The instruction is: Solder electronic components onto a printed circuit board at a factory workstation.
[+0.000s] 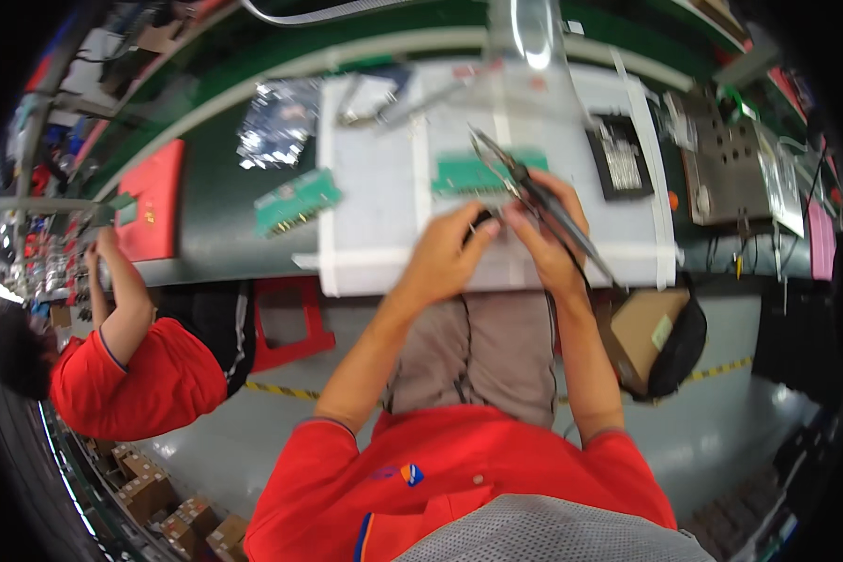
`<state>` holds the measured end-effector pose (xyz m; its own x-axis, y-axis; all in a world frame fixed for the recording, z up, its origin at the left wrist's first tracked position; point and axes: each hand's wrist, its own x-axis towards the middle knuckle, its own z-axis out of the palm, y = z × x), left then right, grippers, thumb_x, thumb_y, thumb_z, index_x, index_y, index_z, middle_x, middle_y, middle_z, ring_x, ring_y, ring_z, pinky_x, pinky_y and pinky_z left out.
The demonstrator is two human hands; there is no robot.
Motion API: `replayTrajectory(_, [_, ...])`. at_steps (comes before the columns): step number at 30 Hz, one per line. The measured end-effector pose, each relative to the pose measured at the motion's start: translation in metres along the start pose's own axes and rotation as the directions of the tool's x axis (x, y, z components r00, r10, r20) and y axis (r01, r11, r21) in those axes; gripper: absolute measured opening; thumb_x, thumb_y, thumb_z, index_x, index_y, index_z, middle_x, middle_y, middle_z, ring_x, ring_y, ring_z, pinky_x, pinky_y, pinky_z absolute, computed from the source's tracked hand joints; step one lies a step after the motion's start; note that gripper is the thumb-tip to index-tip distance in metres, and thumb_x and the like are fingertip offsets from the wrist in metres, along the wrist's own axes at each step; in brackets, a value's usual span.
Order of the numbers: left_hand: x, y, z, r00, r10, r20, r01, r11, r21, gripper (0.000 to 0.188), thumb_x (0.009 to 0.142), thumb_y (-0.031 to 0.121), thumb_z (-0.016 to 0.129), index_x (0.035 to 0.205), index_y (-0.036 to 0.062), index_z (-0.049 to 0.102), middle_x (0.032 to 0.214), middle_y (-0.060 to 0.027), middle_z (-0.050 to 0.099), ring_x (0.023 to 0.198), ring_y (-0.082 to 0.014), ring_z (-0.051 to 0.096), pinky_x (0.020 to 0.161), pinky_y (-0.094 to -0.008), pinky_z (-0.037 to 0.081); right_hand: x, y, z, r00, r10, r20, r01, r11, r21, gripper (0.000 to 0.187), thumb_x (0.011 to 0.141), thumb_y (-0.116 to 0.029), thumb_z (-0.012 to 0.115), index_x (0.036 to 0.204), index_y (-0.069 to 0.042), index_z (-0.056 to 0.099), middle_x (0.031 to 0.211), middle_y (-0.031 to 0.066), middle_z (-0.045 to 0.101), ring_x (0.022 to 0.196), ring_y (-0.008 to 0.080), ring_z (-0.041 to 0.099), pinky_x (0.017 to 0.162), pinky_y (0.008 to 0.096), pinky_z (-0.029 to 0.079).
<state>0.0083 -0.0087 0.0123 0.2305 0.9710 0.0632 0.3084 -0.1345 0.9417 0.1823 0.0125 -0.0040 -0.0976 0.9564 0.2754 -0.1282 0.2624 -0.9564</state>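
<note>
Bright, even light on bench [217, 214]; silvery bag [277, 124] glaring; tool [545, 200] blurred; fisheye edges curved, dark.

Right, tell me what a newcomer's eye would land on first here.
Probably the wearer's bright red shirt across the lower middle. Then a green circuit board midway across the white work surface, and the long, dark, pointed tool in the right hand, slanting in front of the board.

Dk slim tool [536, 192] slanted over grn PCB [466, 174] on wht mat [375, 197].
</note>
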Motion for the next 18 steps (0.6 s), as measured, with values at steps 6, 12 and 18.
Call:
replayTrajectory(6, [0.005,0.002,-0.006,0.996,0.041,-0.079,-0.037,0.998,0.052,0.019,0.092,0.018,0.061,0.092,-0.0012,0.057,0.071,-0.0160,0.059,0.061,-0.0266,0.053,0.058,-0.0358,0.042,0.011,-0.008,0.007,0.999,0.049,0.015,-0.049,0.999,0.007,0.054,0.080,0.008,0.070,0.129,0.002,0.048,0.107,0.0104,0.061,0.097,0.0157,0.061,0.084,0.0283,0.051])
replayTrajectory(12, [0.007,-0.005,0.005,0.992,0.045,-0.118,-0.050,0.998,-0.037,0.019,0.091,0.016,0.063,0.089,-0.0013,0.057,0.061,-0.0070,0.052,0.054,-0.0128,0.044,0.051,-0.0288,0.036,0.005,-0.015,0.007,0.989,0.113,-0.098,-0.110,0.993,0.039,0.053,0.080,0.007,0.070,0.128,0.001,0.049,0.100,0.0103,0.063,0.092,0.0145,0.062,0.081,0.0264,0.052])
replayTrajectory(18, [0.007,-0.004,0.002,0.970,-0.009,-0.244,-0.006,0.998,-0.062,0.015,0.087,0.011,0.066,0.083,-0.0005,0.057,0.058,-0.0018,0.049,0.052,-0.0077,0.040,0.047,-0.0250,0.033,0.006,-0.008,0.006,0.998,0.022,-0.064,-0.019,0.999,0.050,0.050,0.081,0.005,0.071,0.126,0.001,0.050,0.100,0.0095,0.063,0.088,0.0128,0.062,0.079,0.0242,0.051])
